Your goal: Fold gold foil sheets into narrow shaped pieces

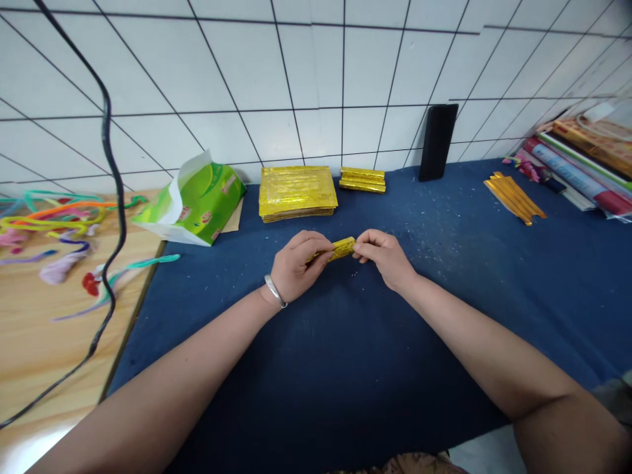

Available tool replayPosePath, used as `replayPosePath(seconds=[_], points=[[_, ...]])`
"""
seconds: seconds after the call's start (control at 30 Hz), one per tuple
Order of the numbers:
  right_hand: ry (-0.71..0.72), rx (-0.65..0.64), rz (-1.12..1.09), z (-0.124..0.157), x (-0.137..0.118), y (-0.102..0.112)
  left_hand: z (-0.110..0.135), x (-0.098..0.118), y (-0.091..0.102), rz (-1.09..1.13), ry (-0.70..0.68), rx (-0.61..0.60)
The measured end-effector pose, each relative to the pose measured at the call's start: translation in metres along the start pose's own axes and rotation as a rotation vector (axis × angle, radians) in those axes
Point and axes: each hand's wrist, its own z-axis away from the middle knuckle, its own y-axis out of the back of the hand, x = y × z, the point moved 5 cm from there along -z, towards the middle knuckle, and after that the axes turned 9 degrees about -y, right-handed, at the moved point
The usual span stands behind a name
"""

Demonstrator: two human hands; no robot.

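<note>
A narrow folded strip of gold foil paper (344, 247) is held between my two hands, just above the dark blue cloth. My left hand (300, 263), with a silver bangle at the wrist, pinches its left end. At the right end, the thumb and fingers of my right hand (385, 257) are closed on it. Behind my hands lies a stack of gold foil sheets (298, 191). A folded gold foil piece (363, 180) with ridges rests to the right of that stack, by the wall.
A green and white plastic bag (202, 204) sits left of the stack. A black phone (438, 142) leans on the tiled wall. Orange-gold strips (514, 197) lie at right near piled books (577, 171). A black cable (111, 164) hangs at left, before colourful pipe cleaners (59, 217).
</note>
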Motion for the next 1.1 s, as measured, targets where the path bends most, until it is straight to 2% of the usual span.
replayPosePath(seconds=[0.6,0.97,1.1], points=[[0.002,0.029,-0.094,-0.002,0.0035,0.0023,-0.0002,-0.0008,-0.0076,0.029,-0.066,-0.12],[-0.029,-0.018,-0.069,-0.0007,0.0009,0.0004,0.0,0.0027,-0.0056,0.002,-0.103,-0.069],[-0.029,-0.052,-0.059,0.0017,-0.0008,-0.0024,-0.0004,0.0015,-0.0053,0.036,-0.069,-0.063]])
